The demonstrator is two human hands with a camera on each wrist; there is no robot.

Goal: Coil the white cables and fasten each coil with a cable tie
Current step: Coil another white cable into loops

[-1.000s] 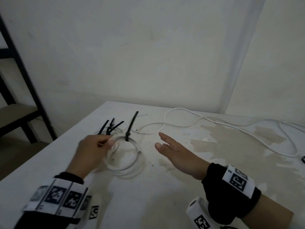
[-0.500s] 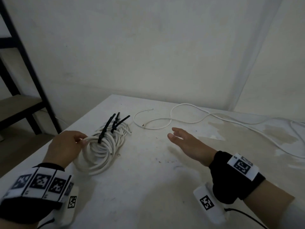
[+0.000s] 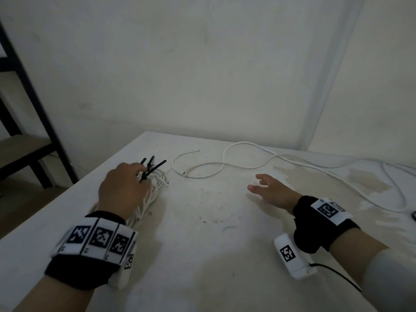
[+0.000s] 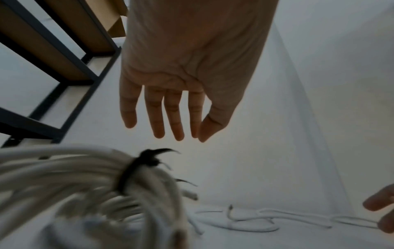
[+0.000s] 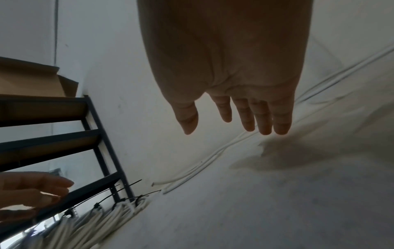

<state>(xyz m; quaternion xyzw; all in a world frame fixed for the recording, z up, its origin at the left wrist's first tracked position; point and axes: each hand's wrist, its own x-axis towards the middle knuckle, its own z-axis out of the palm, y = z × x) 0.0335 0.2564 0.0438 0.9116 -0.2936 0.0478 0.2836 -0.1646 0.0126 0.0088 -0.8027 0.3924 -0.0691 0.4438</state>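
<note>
Several coils of white cable (image 3: 155,190) lie stacked at the table's left side, each bound with a black cable tie (image 3: 155,165) whose tail sticks up. My left hand (image 3: 132,176) hovers over this stack, and in the left wrist view its fingers (image 4: 170,128) are straight and hold nothing above a tied coil (image 4: 85,185). A loose white cable (image 3: 225,164) snakes across the far side of the table towards the right. My right hand (image 3: 258,183) floats open above the table, short of that cable (image 5: 213,156), holding nothing.
The white table (image 3: 202,244) has a brownish stain (image 3: 360,181) at the right. A dark metal shelf rack (image 3: 29,122) stands left of the table by the wall. A small dark object (image 3: 413,214) sits at the right edge.
My left hand carried the newly tied coil left onto the stack, let go of it, and now hovers over it with straight fingers. My right hand drifted right and stayed open.
</note>
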